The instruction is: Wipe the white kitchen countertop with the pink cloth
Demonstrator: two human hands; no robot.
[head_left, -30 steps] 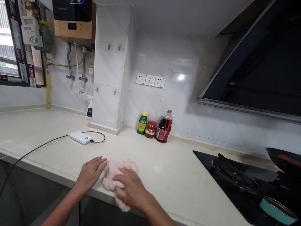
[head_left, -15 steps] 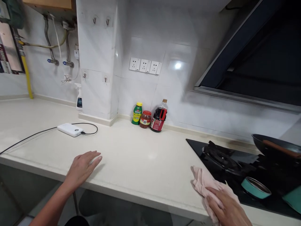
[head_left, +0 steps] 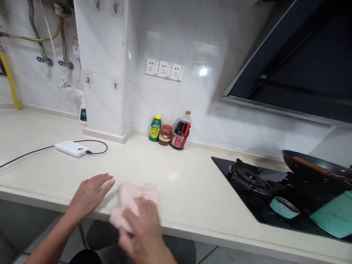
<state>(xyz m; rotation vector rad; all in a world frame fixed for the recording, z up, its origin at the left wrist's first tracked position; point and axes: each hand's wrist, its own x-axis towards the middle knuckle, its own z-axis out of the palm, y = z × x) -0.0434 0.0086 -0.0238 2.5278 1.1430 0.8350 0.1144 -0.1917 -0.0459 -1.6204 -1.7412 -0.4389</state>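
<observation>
A pale pink cloth (head_left: 128,196) lies bunched on the white countertop (head_left: 192,190) near its front edge, smeared by motion. My right hand (head_left: 144,227) presses down on it with bent fingers gripping the folds. To the left of the cloth, my left hand (head_left: 89,192) rests at the counter's front part, fingers stretched out and thumb apart, holding nothing. A small gap separates it from the cloth.
Against the back wall stand a green bottle (head_left: 155,128), a red-lidded jar (head_left: 165,135) and a dark sauce bottle (head_left: 181,131). A white power bank (head_left: 71,148) with a black cable lies left. On the right are a black gas hob (head_left: 233,187), a wok (head_left: 316,165) and a turquoise container (head_left: 334,214).
My right hand has swept the cloth left across the counter, from beside the hob to near my left hand. The left hand stays about where it was. The view has shifted slightly.
</observation>
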